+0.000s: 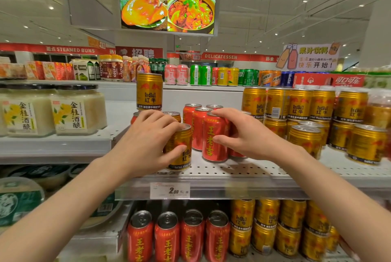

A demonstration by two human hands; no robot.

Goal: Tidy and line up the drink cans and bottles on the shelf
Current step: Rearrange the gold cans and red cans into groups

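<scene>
Shelf (232,173): perforated white metal, price tag (170,190) on its front lip; everything below is placed from that tag.
Gold block (306,113): stacked gold cans well right of the tag, mostly in rows.
Red cans (201,122): loose cluster above the tag, upright.
Gold can (182,149): upright just above the tag, touching the front red can (214,141) on its right.
Lone gold can (149,91): perched on lower cans, behind and left.
Left hand (148,141): fingers curled round the gold can, thumb across its front.
Right hand (243,132): grips the front red can, fingers over its rim.
Key relation: both cans stand vertical, side by side; each hand is nearest its own can, so sorting likely means parting them sideways.
</scene>
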